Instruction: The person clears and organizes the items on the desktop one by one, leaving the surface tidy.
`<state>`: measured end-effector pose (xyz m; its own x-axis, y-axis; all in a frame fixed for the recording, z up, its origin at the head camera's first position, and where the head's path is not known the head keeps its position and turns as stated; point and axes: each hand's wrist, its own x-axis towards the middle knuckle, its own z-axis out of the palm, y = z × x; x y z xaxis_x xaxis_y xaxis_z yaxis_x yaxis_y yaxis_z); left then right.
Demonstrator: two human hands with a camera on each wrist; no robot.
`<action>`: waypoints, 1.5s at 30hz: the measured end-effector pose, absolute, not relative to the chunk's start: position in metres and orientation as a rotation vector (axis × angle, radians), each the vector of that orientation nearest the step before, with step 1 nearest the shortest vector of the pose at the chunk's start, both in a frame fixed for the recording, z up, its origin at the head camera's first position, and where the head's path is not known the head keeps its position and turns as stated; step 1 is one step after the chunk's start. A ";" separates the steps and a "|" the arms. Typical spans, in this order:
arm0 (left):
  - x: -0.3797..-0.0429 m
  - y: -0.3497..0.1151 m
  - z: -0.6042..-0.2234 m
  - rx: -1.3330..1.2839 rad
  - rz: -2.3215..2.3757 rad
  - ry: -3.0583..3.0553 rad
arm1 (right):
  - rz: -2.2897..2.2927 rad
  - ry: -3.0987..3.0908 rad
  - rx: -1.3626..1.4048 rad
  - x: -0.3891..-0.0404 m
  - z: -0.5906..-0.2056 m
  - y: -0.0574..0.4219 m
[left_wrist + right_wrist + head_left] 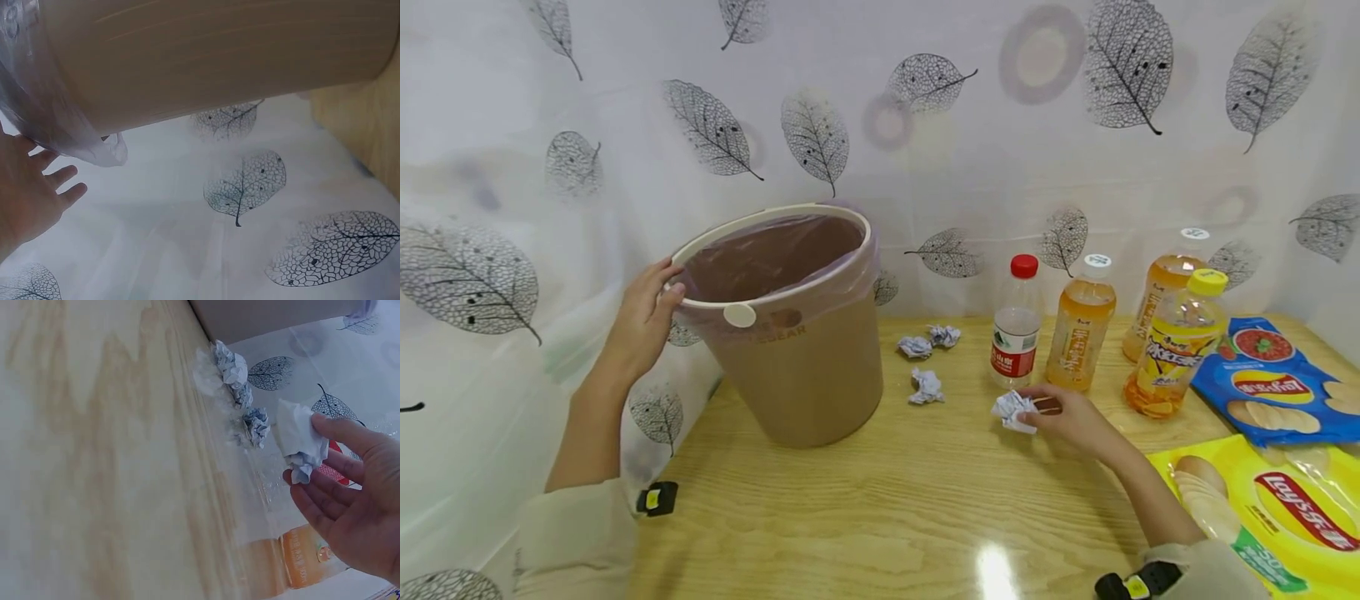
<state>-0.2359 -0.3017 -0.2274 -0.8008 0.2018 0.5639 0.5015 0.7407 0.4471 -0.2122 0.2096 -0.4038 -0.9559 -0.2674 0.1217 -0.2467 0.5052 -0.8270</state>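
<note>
A crumpled paper ball (1015,412) is pinched between the thumb and fingers of my right hand (1071,421), in front of the red-capped water bottle (1017,333). The right wrist view shows this paper (301,434) at the fingertips, held over the table side. At the left, my left hand (643,312) touches the rim of a brown trash bin (797,375) lined with a thin plastic bag. In the left wrist view, the left fingers (62,178) are spread and fairly straight beside the bag's loose edge (109,150). Three more paper balls (927,387) lie right of the bin.
Behind the right hand stand orange drink bottles (1078,333) and a yellow-capped bottle (1172,350). A blue chip bag (1277,400) and a yellow chip bag (1270,517) lie at the right. Leaf-patterned sheeting (940,183) hangs behind the wooden table (865,517).
</note>
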 end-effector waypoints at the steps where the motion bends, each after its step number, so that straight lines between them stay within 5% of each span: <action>1: -0.236 -0.302 -0.228 -0.535 -0.825 -2.449 | -1.482 2.709 -0.473 -0.213 -0.402 0.209; 45: -0.238 -0.298 -0.230 -0.511 -0.883 -2.430 | -1.442 2.756 -0.697 -0.233 -0.317 0.182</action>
